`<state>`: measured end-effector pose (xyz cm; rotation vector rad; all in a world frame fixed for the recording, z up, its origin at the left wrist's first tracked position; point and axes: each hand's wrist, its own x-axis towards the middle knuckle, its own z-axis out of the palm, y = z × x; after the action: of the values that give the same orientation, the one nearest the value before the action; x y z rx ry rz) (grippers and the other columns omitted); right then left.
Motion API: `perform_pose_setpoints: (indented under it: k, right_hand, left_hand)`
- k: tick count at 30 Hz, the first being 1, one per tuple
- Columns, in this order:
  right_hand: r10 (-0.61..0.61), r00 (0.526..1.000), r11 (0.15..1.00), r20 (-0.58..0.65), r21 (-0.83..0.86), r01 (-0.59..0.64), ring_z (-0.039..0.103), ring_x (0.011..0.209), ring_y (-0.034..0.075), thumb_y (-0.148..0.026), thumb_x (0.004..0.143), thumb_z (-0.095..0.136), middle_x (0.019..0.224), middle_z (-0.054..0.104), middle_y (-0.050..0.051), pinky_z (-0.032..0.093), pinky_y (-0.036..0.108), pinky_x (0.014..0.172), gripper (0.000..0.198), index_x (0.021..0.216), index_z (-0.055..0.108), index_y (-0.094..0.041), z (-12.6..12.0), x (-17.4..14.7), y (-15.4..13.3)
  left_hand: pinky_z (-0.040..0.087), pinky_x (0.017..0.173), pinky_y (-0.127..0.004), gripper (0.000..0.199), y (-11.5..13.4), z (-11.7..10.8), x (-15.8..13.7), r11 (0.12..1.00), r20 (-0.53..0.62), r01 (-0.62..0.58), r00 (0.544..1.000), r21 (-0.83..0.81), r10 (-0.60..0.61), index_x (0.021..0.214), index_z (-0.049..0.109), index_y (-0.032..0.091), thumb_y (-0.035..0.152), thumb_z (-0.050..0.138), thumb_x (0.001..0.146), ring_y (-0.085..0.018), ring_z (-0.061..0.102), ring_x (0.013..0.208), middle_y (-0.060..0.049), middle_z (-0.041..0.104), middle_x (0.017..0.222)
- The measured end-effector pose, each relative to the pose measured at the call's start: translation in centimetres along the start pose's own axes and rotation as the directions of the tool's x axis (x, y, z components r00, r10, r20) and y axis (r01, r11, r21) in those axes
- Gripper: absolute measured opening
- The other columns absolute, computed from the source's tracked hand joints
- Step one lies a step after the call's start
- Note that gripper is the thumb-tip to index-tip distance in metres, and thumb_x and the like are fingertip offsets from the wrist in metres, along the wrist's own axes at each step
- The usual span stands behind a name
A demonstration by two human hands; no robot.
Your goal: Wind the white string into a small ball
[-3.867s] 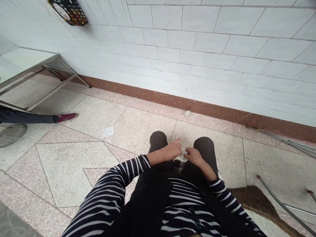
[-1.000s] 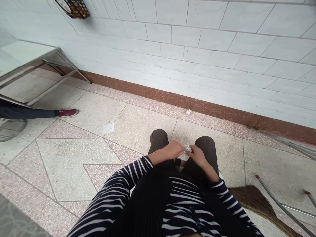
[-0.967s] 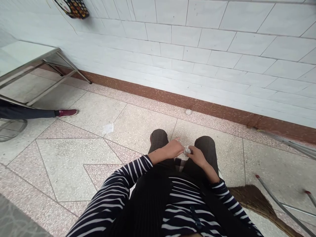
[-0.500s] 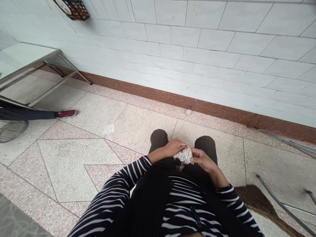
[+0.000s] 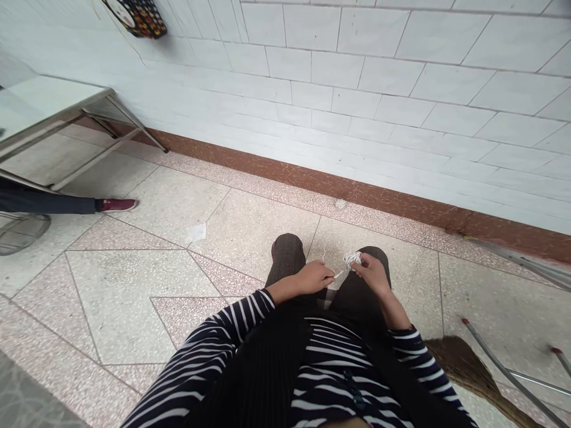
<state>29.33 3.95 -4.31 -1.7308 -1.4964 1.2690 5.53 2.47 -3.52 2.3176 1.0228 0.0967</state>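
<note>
While right hand [image 5: 373,272] grips cord ball [image 5: 352,258], left hand [image 5: 314,277] pinches strand; broom [image 5: 464,368] nearby

hands 2: left hand [image 5: 314,277], right hand [image 5: 373,273] | white cord ball 1 [image 5: 352,258] | knees 2 | broom 1 [image 5: 464,368] | maroon shoe 1 [image 5: 116,205] | metal table 1 [image 5: 66,116] | paper scrap on floor 1 [image 5: 195,234]

Bright, even daylight with soft, faint shadows; focus is sharp, though wide-angle distortion bends the wall tiles [image 5: 401,77] toward the edges.
</note>
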Motion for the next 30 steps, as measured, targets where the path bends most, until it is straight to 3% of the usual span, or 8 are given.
perform_pose_setpoints:
  k: [3, 7, 9, 12, 15, 22, 26, 30]
  right_hand:
    - [-0.005, 1.000, 0.994, -0.023, -0.109, 0.003, 0.056, 0.075, 0.022, -0.030, 0.074, 0.071, 0.074, 0.060, 0.003, 0.039, 0.033, 0.073, 0.016, 0.073, 0.057, -0.024, 2.5, 0.0, 0.9]
    - [-0.037, 0.980, 0.997, 0.193, -0.053, 0.048, 0.056, 0.079, 0.021, -0.023, 0.067, 0.076, 0.078, 0.064, 0.002, 0.041, 0.032, 0.076, 0.017, 0.073, 0.061, -0.022, 5.1, -1.3, 1.0]
    - [-0.043, 0.940, 0.999, 0.339, 0.001, 0.046, 0.057, 0.075, 0.020, -0.031, 0.069, 0.081, 0.075, 0.064, 0.001, 0.044, 0.030, 0.071, 0.019, 0.076, 0.065, -0.021, 5.1, -1.8, 0.7]
    - [-0.085, 0.821, 0.972, 0.564, 0.228, -0.056, 0.056, 0.071, 0.017, -0.046, 0.071, 0.087, 0.078, 0.067, 0.002, 0.045, 0.029, 0.066, 0.035, 0.086, 0.073, -0.018, 3.7, -2.2, 0.1]
    - [-0.180, 0.762, 0.846, 0.622, 0.494, -0.203, 0.054, 0.070, 0.014, -0.049, 0.068, 0.095, 0.085, 0.070, 0.004, 0.042, 0.026, 0.062, 0.046, 0.092, 0.076, -0.016, 2.0, -2.6, -1.0]
    - [-0.196, 0.877, 0.672, 0.439, 0.711, -0.206, 0.053, 0.065, 0.013, -0.050, 0.063, 0.100, 0.079, 0.070, 0.004, 0.042, 0.027, 0.060, 0.046, 0.089, 0.079, -0.019, 1.1, -3.2, -3.0]
    - [-0.049, 0.981, 0.631, 0.189, 0.767, -0.117, 0.055, 0.070, 0.016, -0.048, 0.060, 0.099, 0.088, 0.073, 0.006, 0.044, 0.029, 0.062, 0.044, 0.088, 0.078, -0.020, 1.1, -2.0, -3.1]
    - [0.050, 0.998, 0.622, 0.041, 0.781, -0.064, 0.051, 0.066, 0.013, -0.044, 0.054, 0.102, 0.085, 0.071, 0.005, 0.043, 0.028, 0.059, 0.048, 0.086, 0.077, -0.019, 1.5, -0.5, -3.1]
  left_hand:
    - [0.040, 0.123, -0.040, 0.029, -0.3, -0.1, 0.4, 0.992, -0.002, -0.042, 0.999, 0.118, 0.042, 0.080, 0.073, 0.018, 0.023, 0.059, 0.105, -0.017, 0.069, 0.080, -0.002, 0.079, 0.081]
    - [0.038, 0.127, -0.046, 0.022, -1.4, -1.1, 0.5, 0.962, 0.022, -0.105, 0.994, 0.253, 0.103, 0.083, 0.076, 0.019, 0.021, 0.065, 0.101, -0.020, 0.070, 0.086, -0.005, 0.079, 0.085]
    - [0.034, 0.129, -0.049, 0.023, -1.9, -2.0, 0.4, 0.957, 0.018, -0.135, 0.991, 0.256, 0.135, 0.082, 0.076, 0.019, 0.020, 0.065, 0.102, -0.020, 0.070, 0.088, -0.005, 0.077, 0.082]
    - [0.032, 0.130, -0.049, 0.026, -2.4, -3.3, 0.3, 0.974, -0.020, -0.175, 0.984, 0.141, 0.179, 0.088, 0.077, 0.020, 0.024, 0.059, 0.107, -0.019, 0.071, 0.094, -0.005, 0.079, 0.090]
    - [0.032, 0.130, -0.043, 0.028, -2.3, -3.6, 0.4, 0.988, -0.092, -0.148, 0.985, -0.042, 0.144, 0.102, 0.078, 0.020, 0.027, 0.053, 0.111, -0.018, 0.073, 0.104, -0.004, 0.082, 0.106]
    - [0.042, 0.121, -0.037, 0.026, -1.6, -0.7, 0.9, 0.968, -0.109, 0.058, 0.990, -0.246, -0.087, 0.114, 0.078, 0.016, 0.021, 0.053, 0.109, -0.020, 0.074, 0.112, -0.007, 0.082, 0.117]
    - [0.040, 0.123, -0.039, 0.024, -1.6, 0.2, 1.1, 0.979, -0.110, 0.079, 0.989, -0.190, -0.101, 0.109, 0.077, 0.017, 0.024, 0.054, 0.110, -0.020, 0.072, 0.115, -0.007, 0.081, 0.119]
    - [0.037, 0.125, -0.041, 0.025, -2.0, -0.3, 1.6, 0.993, -0.133, 0.073, 0.988, -0.091, -0.084, 0.108, 0.077, 0.017, 0.025, 0.054, 0.111, -0.019, 0.073, 0.110, -0.008, 0.081, 0.110]
